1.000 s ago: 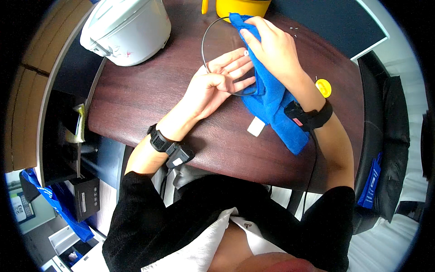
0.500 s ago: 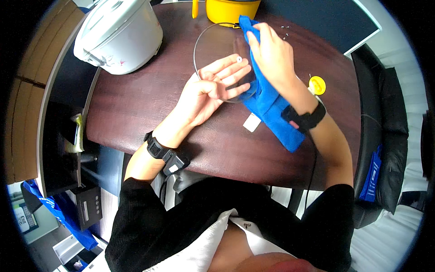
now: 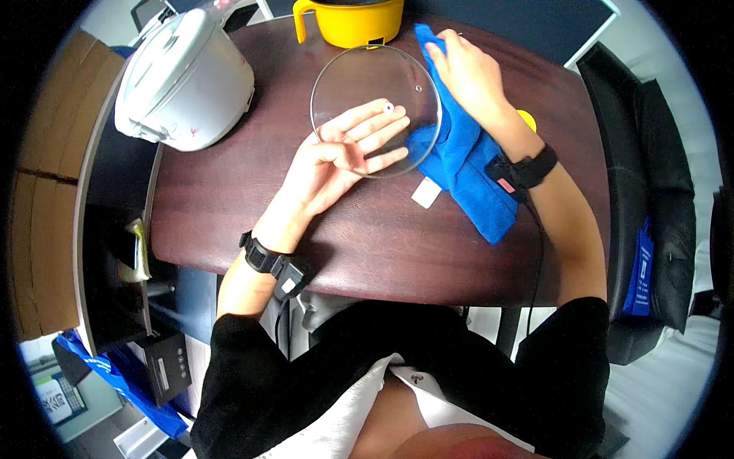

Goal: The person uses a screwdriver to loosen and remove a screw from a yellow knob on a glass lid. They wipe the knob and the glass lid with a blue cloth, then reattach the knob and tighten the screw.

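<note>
A round glass lid [image 3: 365, 75] with a thin metal rim lies over the upturned palm of my left hand [image 3: 336, 153]. The fingers show through the glass beneath it, with the thumb at the near rim. In its middle is a small ringed hole. To the lid's right, my right hand [image 3: 472, 75] grips the upper part of a blue cloth [image 3: 462, 172], its fingers bent around the fabric. The cloth hangs down past the lid's right edge onto the table, its white tag [image 3: 426, 193] showing.
The brown table [image 3: 367, 245] carries a white rice cooker [image 3: 191, 84] at the left. At its far edge stands a yellow pot [image 3: 359, 23] with a handle. A yellow round piece [image 3: 527, 119] is partly hidden behind my right forearm. A black seat [image 3: 657, 206] stands at the right.
My right hand and the cloth have moved off the lid to the right, uncovering its right side. My left hand has shifted slightly left with the lid.
</note>
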Tool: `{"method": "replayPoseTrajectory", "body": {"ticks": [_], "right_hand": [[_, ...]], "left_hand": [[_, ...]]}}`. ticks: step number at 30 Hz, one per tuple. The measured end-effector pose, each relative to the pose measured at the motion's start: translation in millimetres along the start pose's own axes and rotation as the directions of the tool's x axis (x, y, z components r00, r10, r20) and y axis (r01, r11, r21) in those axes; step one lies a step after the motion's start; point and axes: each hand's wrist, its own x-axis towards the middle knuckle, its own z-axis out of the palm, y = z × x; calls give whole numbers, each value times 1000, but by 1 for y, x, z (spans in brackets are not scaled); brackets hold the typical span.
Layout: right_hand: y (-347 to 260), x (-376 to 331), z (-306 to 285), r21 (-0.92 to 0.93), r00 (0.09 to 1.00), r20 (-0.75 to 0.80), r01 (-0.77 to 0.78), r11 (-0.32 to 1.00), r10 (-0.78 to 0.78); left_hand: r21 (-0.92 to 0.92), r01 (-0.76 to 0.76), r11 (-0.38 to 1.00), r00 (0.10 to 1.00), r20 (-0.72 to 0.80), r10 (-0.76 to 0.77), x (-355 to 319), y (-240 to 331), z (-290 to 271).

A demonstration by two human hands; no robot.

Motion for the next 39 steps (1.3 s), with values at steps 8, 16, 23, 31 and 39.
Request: {"method": "replayPoseTrajectory", "body": {"ticks": [8,16,23,31,39], "right_hand": [[77,-41,-121,253,966,-94,-212,944,242],[90,-83,-275,517,557,-260,-610,601,789],[221,-109,-308,-95,836,-53,-549,831,546],[141,-116,-180,-238,806,407,-360,902,429],[108,-109,-144,-268,618,685,-279,922,386]], "left_hand": [[-59,-25,998,999,-32,24,1,1,-2],[-48,-52,997,996,-79,48,2,2,-1],[1,-39,999,990,-137,38,5,1,-7],[120,-52,991,979,-188,74,3,4,-15],[197,-28,980,976,-206,69,1,4,-12]]}}
